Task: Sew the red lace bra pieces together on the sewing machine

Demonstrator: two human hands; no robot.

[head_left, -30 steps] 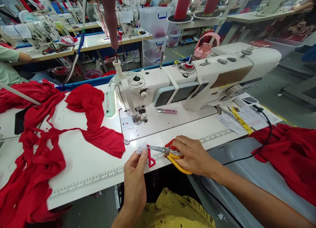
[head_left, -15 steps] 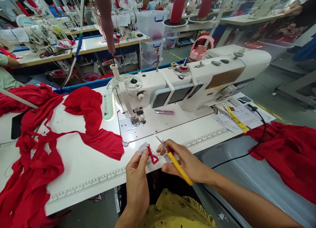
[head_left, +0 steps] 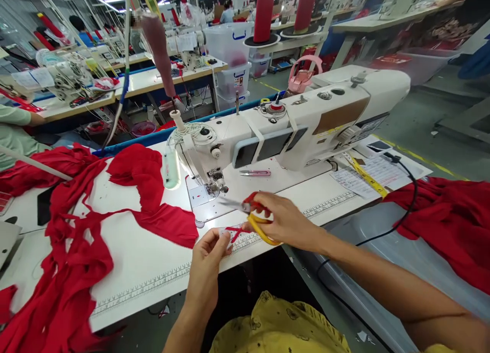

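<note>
My left hand (head_left: 209,253) pinches a small pale printed scrap with a red fabric strip (head_left: 236,232) attached, just above the table's front edge. In my right hand (head_left: 285,220) is a pair of scissors (head_left: 263,231) with red and yellow handles. The blades point left, above the scrap, and are slightly blurred. My right fingertips are beside the strip's far end; whether they grip it I cannot tell. Behind both hands stands a white sewing machine (head_left: 268,123), its needle area just beyond the scissor tips. A pink-handled thread snipper (head_left: 255,173) lies on the machine bed.
Red fabric (head_left: 168,224) covers much of the table's left side. A ruler strip (head_left: 153,284) runs along the front edge. Papers and a yellow tape measure (head_left: 365,177) lie right. A plastic bin (head_left: 356,251) with red cloth and a black cable (head_left: 411,200) stand near my right arm.
My right hand has turned the scissors so that the handles are up by the fingers and the blades point left. The red strip now stretches toward my right fingertips. The view has shifted slightly.
</note>
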